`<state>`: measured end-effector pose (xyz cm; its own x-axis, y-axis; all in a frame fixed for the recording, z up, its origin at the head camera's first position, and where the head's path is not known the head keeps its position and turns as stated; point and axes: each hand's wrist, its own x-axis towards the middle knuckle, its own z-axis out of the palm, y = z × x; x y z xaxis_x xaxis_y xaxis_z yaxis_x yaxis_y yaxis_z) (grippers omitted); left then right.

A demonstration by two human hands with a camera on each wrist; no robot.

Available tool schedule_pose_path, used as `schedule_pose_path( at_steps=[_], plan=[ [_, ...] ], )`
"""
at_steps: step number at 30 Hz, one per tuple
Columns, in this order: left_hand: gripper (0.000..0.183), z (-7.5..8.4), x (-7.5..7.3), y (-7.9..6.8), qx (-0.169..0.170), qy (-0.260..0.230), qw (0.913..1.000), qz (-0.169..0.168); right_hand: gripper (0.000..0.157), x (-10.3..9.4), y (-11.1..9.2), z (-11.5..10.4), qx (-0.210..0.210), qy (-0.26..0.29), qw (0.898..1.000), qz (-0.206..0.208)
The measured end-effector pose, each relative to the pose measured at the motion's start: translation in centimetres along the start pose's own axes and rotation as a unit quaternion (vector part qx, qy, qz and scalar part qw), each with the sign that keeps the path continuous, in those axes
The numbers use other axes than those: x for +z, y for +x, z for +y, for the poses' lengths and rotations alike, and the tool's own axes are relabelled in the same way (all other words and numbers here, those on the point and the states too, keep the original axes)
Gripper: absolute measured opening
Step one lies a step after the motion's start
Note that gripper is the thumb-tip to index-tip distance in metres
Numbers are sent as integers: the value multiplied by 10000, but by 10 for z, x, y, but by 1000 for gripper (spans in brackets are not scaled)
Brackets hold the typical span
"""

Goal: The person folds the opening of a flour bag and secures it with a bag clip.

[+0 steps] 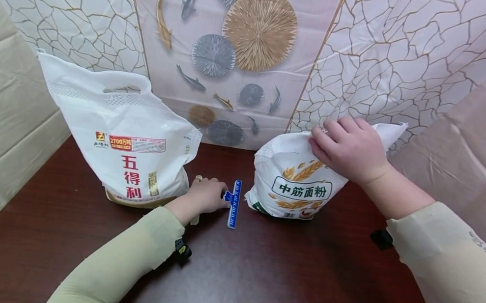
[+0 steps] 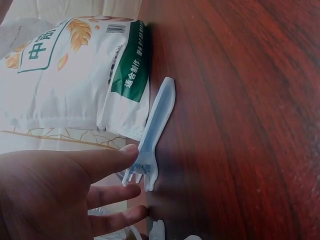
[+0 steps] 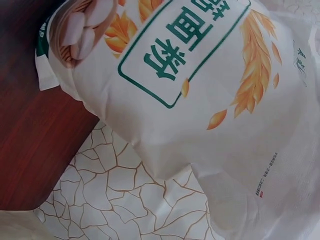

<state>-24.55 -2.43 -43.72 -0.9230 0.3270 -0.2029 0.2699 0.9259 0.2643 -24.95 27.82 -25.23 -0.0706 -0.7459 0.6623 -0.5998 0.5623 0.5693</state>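
My left hand [image 1: 204, 197] is at a blue sealing clip [image 1: 234, 205], its thumb and a fingertip at the clip's small handle; the index finger is mostly hidden in the left wrist view. The clip has a white edge and is at the tabletop between two flour bags. My right hand [image 1: 347, 147] grips the top of the smaller white flour bag [image 1: 298, 177], which carries wheat ears and green lettering. One top corner of this bag sticks out to the right past the hand. The right wrist view shows the bag's printed front [image 3: 200, 75], but not the fingers.
A larger white flour bag [image 1: 138, 130] with red lettering and a cut-out handle stands at the left. A pale clip-like piece [image 1: 194, 220] lies partly hidden under my left hand. Patterned cloth [image 1: 260, 30] hangs behind the dark red-brown table [image 1: 256, 281].
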Motion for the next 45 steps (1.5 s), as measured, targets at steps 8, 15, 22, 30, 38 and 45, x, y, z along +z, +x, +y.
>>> schedule_pose_path(
  at_steps=[8, 15, 22, 30, 38, 45],
  plan=[
    [46, 1, -2, -3, -38, -145, 9999, -21, 24, 0, -2, 0, 82, -63, 9999, -81],
    [46, 2, -3, -3, -128, -291, 9995, -46, 23, -1, -3, 0, 177, -103, 9997, -164],
    [43, 1, -2, 0, -129, -394, 9991, -39, 22, -1, -2, -1, 244, -203, 9992, -261],
    [37, 3, -3, 0, -152, -574, 9982, 32, 23, -1, -1, -2, 323, -265, 9986, -312],
    [29, 2, -3, 2, -177, -778, 9968, 104, 23, 1, -2, -3, 389, -284, 9985, -269],
    [27, 1, -1, 4, -203, -867, 9950, 451, 23, 1, -2, -3, 451, -269, 9982, -276]
  ],
)
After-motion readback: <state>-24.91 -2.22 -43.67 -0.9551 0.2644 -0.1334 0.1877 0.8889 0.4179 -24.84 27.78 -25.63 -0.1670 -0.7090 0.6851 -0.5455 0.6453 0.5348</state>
